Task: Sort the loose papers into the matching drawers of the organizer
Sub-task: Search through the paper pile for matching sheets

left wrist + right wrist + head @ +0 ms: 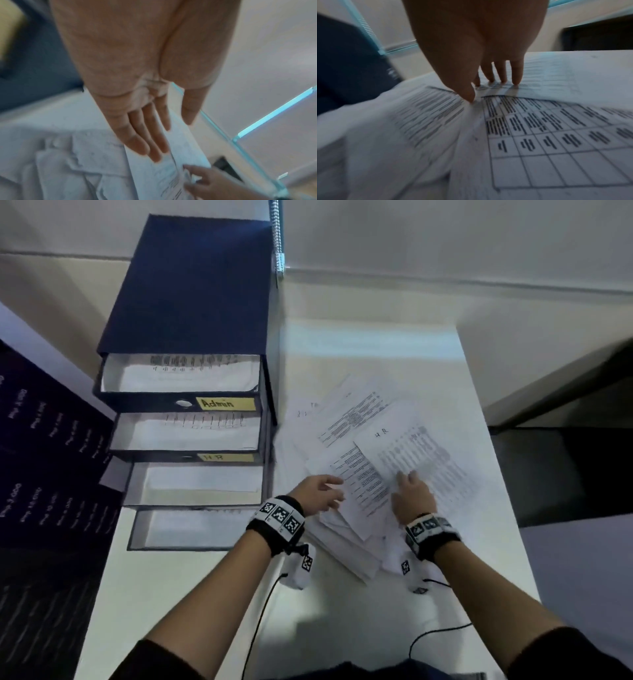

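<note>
A dark blue organizer (191, 285) stands at the table's left with its drawers pulled out. The top drawer (178, 374) is labelled Admin and the second drawer (188, 436) HR; both hold printed sheets. To its right, loose papers (356, 412) lie fanned in a pile. My right hand (407, 481) (488, 90) presses straight fingers on the top sheet marked HR (428, 450), with the thumb at that sheet's edge (556, 75). My left hand (329, 491) (171, 135) is open, fingers straight, over the pile's left side. Whether it touches paper is unclear.
The two lower drawers (202, 484) (191, 529) carry no label that I can see. Bare white table (376, 350) shows beyond the pile. A dark printed panel (44, 457) stands left of the organizer. Black cables (257, 628) trail near my forearms. The table ends at its right edge (493, 474).
</note>
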### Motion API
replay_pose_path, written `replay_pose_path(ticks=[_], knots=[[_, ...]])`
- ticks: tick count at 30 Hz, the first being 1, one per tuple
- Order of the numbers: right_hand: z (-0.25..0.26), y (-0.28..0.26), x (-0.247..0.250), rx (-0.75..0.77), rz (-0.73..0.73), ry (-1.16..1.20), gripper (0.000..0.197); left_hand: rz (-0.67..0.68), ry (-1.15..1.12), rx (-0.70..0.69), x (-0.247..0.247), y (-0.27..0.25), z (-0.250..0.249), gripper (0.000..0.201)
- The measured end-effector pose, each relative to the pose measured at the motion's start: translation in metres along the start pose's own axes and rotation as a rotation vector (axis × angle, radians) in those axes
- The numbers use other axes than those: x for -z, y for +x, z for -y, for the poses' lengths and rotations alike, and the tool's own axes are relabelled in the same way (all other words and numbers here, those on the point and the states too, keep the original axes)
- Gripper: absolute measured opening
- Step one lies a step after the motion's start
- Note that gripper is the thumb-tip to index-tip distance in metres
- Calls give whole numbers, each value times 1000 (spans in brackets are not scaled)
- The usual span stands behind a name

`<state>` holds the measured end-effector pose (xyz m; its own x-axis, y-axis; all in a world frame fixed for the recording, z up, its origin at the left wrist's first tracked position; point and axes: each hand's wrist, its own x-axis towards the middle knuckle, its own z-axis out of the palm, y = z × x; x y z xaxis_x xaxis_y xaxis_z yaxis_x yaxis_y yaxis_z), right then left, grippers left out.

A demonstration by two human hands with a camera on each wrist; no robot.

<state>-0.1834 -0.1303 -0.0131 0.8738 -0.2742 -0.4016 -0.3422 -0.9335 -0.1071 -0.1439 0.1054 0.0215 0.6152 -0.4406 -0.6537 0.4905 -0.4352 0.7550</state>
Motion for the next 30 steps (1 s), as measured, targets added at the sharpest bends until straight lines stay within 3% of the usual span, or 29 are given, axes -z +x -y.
replay_pose_path(ticks=[2,5,6,8,10,12,13,17,19,21,22,23,24,27,30], knots=[[7,-6,-1,139,-6,10,35,-129,46,57,-15,30,-1,49],[1,7,16,115,-48,230,28,-249,-35,141,-32,74,7,71],[-9,16,21,58,-94,263,34,-288,-83,157,-36,88,13,75],[-36,35,28,-121,-132,253,66,-366,-106,175,-43,102,12,70],[-59,50,30,-250,-18,229,102,-453,-87,195,-49,95,-3,57],[-71,58,26,-253,62,187,122,-531,-77,201,-56,87,-16,55],[-74,60,24,-234,61,187,123,-564,-83,194,-59,85,-20,64],[-73,54,22,-137,19,151,101,-680,-157,188,-63,81,-28,108],[-64,47,29,24,-95,111,87,-680,-194,237,-61,77,-33,104],[-45,32,45,243,-162,264,51,-686,-215,250,-57,69,-35,96],[-33,22,55,354,-135,346,30,-698,-234,256,-54,67,-33,92],[-19,10,68,453,-85,374,22,-707,-262,264,-50,63,-32,88],[-6,0,78,540,-64,371,26,-711,-292,264,-45,62,-28,83],[29,-33,116,722,-211,411,32,-634,-424,193,-32,42,-28,79],[50,-55,151,764,-332,655,18,-357,-799,-10,-24,2,-40,77]])
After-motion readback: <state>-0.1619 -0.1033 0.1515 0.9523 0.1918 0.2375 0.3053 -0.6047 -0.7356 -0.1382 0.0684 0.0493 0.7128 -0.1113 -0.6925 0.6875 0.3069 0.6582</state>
